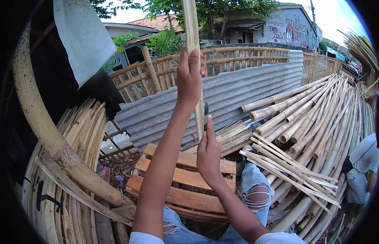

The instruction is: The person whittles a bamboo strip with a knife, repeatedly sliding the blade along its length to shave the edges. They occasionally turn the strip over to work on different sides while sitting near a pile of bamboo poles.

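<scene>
A long pale split bamboo strip [192, 24] stands nearly upright in front of me, its upper end running out of the frame. My left hand [190, 75] is wrapped around it at about head height. Lower down, my right hand [209, 152] is closed around a knife, whose dark blade [206, 109] sticks up right beside the strip. The knife's handle is hidden in my fingers, and the index finger points upward along it. Below both hands is a slatted wooden bench [185, 179], close to my knees.
Many bamboo poles [303, 118] lie piled on the right, with split strips [291, 175] on top. More split pieces [81, 134] lean at left beside a thick bamboo post [43, 110]. Corrugated sheeting [222, 93] stands ahead. Another person [362, 166] is at far right.
</scene>
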`<action>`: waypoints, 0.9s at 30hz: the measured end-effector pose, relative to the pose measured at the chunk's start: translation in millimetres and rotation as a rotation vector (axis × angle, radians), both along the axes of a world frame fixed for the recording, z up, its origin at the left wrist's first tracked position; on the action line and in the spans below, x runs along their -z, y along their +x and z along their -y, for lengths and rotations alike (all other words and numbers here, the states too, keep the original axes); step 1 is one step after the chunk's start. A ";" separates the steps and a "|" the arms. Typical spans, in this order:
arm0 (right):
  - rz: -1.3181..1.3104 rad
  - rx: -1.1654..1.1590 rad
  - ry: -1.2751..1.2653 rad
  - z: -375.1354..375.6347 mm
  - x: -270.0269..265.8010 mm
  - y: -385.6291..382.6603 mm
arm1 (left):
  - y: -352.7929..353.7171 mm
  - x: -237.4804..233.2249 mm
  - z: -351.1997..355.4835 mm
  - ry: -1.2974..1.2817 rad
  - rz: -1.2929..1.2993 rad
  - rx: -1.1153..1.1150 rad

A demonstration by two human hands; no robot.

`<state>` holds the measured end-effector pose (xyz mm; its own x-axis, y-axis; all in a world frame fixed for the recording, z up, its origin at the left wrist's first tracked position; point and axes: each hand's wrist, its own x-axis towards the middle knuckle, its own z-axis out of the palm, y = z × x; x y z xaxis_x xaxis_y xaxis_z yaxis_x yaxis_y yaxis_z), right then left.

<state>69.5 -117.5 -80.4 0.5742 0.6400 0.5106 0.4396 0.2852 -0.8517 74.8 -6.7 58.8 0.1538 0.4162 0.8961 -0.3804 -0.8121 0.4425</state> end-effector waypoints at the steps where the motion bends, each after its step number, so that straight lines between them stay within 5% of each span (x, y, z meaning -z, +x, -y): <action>1: 0.002 -0.005 -0.004 -1.6 6.1 4.8 | -0.3 0.7 -0.5 -0.004 0.002 -0.005; 7: 0.046 -0.012 0.091 6.4 -54.2 20.2 | 10.9 -1.1 11.5 -0.006 -0.026 0.001; 12: 0.082 0.027 0.021 -6.1 86.7 18.4 | 8.5 -0.2 8.1 0.004 -0.036 0.026; 14: 0.011 -0.042 -0.103 -5.7 97.0 25.0 | 8.3 0.1 6.6 0.007 -0.034 0.078; 17: -0.134 -0.107 -0.096 10.9 1.1 20.9 | 10.4 1.2 5.4 -0.013 -0.034 0.142; 20: -0.083 -0.020 -0.009 8.3 8.8 5.6 | 9.8 1.8 6.7 -0.026 -0.025 0.109; 23: 0.020 0.017 -0.063 1.8 103.0 2.7 | 6.1 0.8 -5.5 -0.023 -0.004 0.050; 27: -0.040 -0.063 -0.133 7.9 68.7 15.3 | 3.0 0.7 -8.0 -0.017 -0.047 0.042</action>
